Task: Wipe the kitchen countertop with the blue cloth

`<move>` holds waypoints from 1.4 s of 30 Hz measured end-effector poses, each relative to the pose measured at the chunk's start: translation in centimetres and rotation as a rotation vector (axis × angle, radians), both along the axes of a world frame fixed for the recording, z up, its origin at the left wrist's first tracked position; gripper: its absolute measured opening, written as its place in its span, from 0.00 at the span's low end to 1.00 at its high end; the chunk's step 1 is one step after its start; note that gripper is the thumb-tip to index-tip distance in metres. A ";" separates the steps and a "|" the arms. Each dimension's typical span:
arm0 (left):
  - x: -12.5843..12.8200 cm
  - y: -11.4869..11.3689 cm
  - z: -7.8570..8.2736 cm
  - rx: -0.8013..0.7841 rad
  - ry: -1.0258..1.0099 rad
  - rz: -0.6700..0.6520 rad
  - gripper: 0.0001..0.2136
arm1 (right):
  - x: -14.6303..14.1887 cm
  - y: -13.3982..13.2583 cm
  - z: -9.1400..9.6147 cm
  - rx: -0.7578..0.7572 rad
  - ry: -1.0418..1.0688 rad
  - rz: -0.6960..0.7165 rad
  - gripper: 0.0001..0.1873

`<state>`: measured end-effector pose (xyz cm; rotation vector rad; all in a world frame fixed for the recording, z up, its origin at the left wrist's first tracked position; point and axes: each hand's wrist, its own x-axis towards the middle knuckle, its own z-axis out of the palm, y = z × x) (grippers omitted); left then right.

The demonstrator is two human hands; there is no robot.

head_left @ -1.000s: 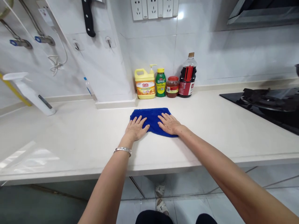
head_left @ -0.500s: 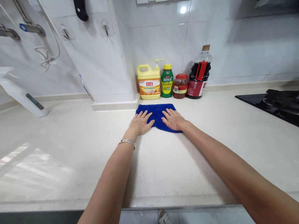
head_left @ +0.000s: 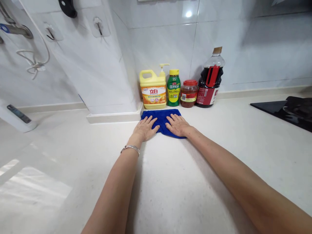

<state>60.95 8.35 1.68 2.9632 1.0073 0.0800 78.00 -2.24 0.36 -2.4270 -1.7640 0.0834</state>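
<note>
Blue cloth (head_left: 161, 119) has slid forward, partly hidden under the flat-spread left hand (head_left: 145, 128) and right hand (head_left: 178, 125).

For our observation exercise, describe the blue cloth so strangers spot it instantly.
On the pale countertop, find the row of upright containers. In front, partly under the left hand and right hand, lies the cloth: flat and deep blue, unlike them.

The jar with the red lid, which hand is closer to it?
Right. The right hand lies on the blue cloth, in front of the jar and slightly left; the left hand is on the cloth too, farther left.
</note>
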 end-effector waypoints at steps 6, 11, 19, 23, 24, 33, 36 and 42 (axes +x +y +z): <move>0.7 1.0 -0.3 0.025 0.001 -0.022 0.34 | 0.5 1.1 0.2 -0.015 -0.045 -0.014 0.39; 1.6 1.8 -0.2 0.041 0.023 -0.033 0.34 | 0.8 1.8 0.1 -0.019 -0.073 -0.035 0.38; 2.5 2.5 -0.1 0.030 0.012 -0.015 0.34 | 1.3 2.5 -0.2 -0.007 -0.086 -0.055 0.37; 1.8 1.4 -0.1 0.021 0.002 0.005 0.34 | 0.5 1.6 0.2 -0.014 -0.091 -0.072 0.36; 1.4 0.9 0.0 0.021 0.002 0.009 0.34 | 0.3 1.2 0.2 -0.016 -0.091 -0.074 0.36; -2.8 -5.1 0.0 0.019 0.015 0.049 0.34 | -3.1 -5.6 1.2 -0.028 -0.041 -0.086 0.36; -4.3 -7.7 -0.1 0.021 0.014 0.046 0.34 | -4.5 -8.5 1.4 -0.029 -0.021 -0.080 0.36; -7.6 -13.1 -0.2 0.045 0.014 0.034 0.33 | -7.3 -14.1 1.2 -0.004 0.002 -0.081 0.36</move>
